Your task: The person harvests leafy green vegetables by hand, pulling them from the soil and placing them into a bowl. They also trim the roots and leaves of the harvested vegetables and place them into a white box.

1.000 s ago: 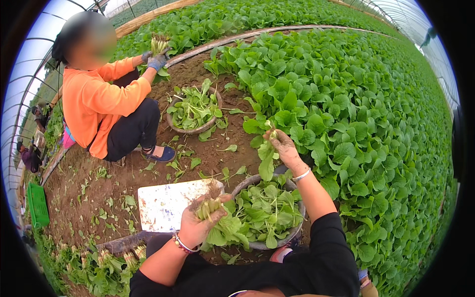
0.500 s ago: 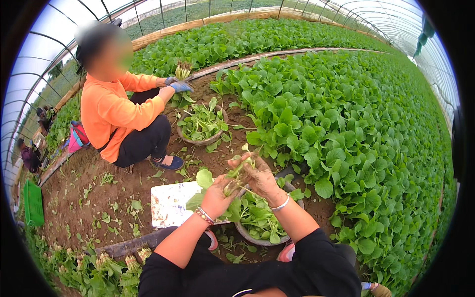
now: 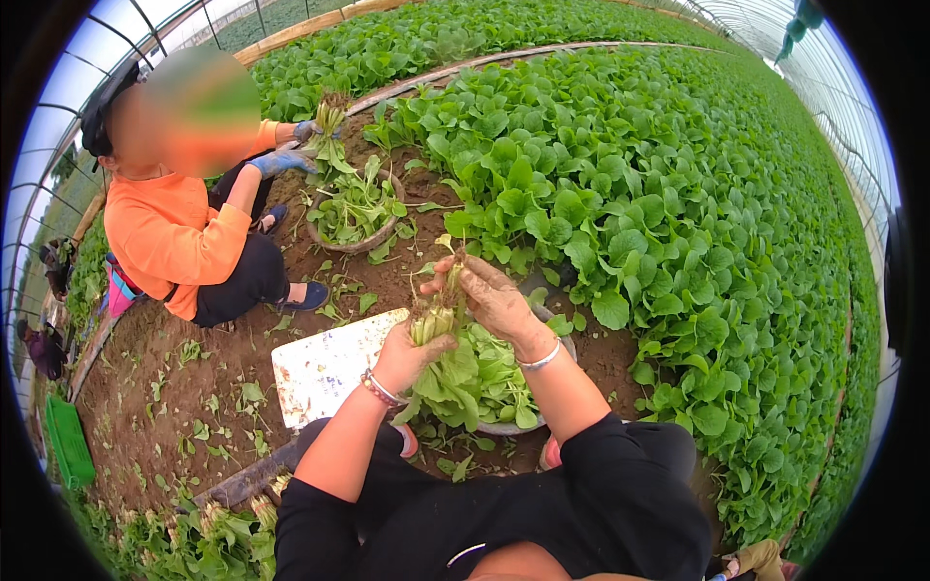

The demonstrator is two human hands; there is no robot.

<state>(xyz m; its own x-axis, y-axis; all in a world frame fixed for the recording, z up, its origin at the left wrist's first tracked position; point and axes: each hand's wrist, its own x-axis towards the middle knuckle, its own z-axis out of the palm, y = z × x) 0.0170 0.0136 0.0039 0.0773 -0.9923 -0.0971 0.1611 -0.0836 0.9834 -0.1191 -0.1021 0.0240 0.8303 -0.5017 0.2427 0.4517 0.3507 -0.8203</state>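
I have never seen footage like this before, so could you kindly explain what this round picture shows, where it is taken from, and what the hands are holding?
There is no machine: a wide fisheye camera on a person's head looks down, which bends the edges. The two bare forearms from below are the wearer's own. The left hand grips a bunch of green leafy plants and the right hand works at its upper end. Beneath them a round shallow basin holds more cut greens, beside a flat white board on brown soil. A co-worker in an orange top squats opposite, at another basket of greens.

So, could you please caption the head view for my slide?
Both hands, left and right, grip a leafy green bunch above a basin.
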